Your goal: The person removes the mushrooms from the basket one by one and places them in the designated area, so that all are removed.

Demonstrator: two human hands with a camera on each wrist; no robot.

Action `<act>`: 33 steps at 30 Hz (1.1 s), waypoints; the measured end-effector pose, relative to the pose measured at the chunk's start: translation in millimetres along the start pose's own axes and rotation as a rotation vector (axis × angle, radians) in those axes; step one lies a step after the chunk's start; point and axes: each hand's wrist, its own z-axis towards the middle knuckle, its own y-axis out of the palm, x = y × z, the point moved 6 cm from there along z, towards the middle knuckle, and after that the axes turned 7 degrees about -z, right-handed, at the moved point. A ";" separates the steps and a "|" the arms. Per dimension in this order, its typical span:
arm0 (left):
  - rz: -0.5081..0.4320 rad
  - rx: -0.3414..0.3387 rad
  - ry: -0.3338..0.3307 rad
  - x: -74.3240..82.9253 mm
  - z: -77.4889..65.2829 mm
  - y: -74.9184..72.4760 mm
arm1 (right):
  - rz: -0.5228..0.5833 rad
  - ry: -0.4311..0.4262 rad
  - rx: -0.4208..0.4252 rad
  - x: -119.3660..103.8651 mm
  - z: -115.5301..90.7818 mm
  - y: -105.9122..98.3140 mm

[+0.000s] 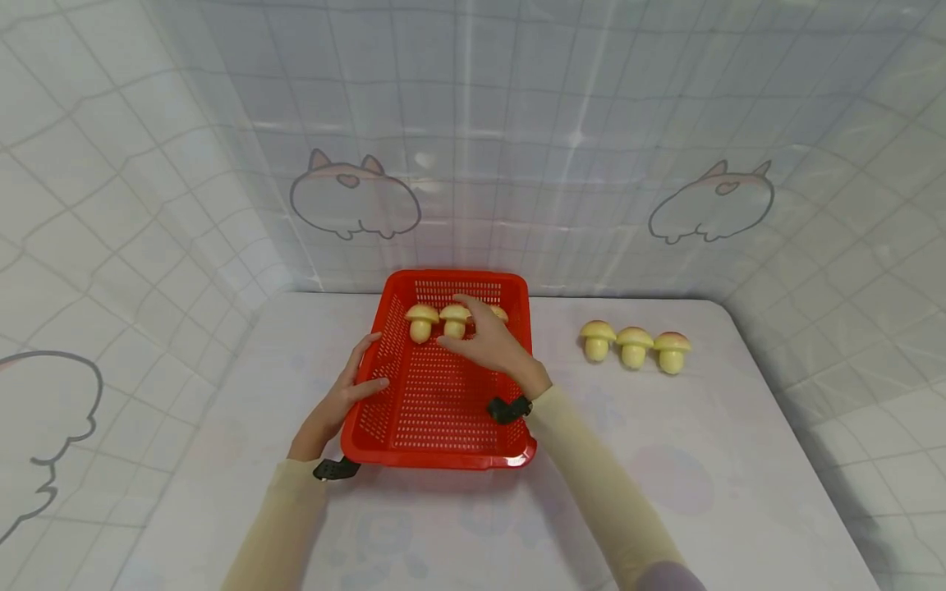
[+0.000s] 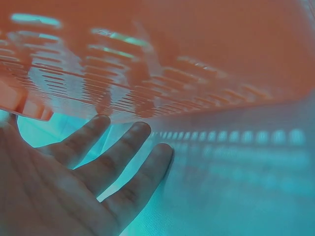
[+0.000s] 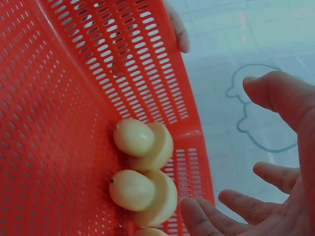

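Observation:
A red plastic basket (image 1: 458, 460) with slotted walls is in front of me. My left hand (image 1: 343, 398) holds its left side, thumb over the rim; in the left wrist view other fingers (image 2: 120, 157) extend along the outside. Three yellow toy mushrooms stand in a row at the basket's far end: a left mushroom (image 1: 421, 323), a middle mushroom (image 1: 454, 315) and a right mushroom (image 1: 500, 313), partly hidden by my right hand (image 1: 489, 338). That hand hovers over the basket, thumb and fingers spread, with nothing between them. In the right wrist view, the mushrooms (image 3: 135, 140) lie beside its fingertips.
Three more toy mushrooms (image 1: 634, 348) form a row on the white table (image 1: 628, 460), right of the basket. A checked curtain (image 1: 502, 164) with animal drawings hangs behind the table and along both sides. Dark straps (image 1: 510, 409) circle my wrists.

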 end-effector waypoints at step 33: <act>-0.019 -0.005 0.005 2.6 0.3 1.9 | 0.000 0.023 -0.070 5.2 54.3 49.2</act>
